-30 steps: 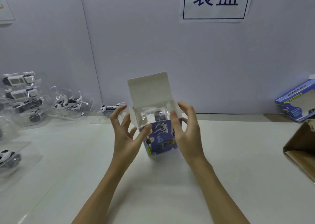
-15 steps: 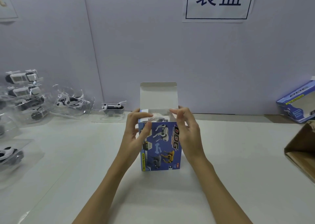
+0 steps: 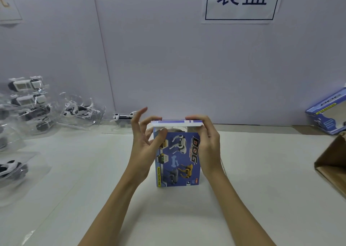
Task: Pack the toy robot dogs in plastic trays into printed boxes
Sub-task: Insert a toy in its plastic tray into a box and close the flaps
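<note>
The printed box (image 3: 177,157) stands upright on the near middle of the white table (image 3: 262,189), its top lid (image 3: 177,123) folded nearly flat with a thin gap showing under the front edge. The left hand (image 3: 145,144) has its thumb against the box's upper left corner and its fingers loosely spread, two of them lifted clear; the right hand (image 3: 206,142) curls over the lid's right end, fingers on top, palm along the side. The likely trouble is the tuck flap (not visible from here) catching on the plastic tray inside and creasing, or uneven pressure tipping the tall narrow box. More toy robot dogs in clear trays (image 3: 28,103) wait at the far left, another printed box (image 3: 327,114) lies far right, and a brown carton (image 3: 333,163) sits at the right edge; none stands near the hands.
</note>
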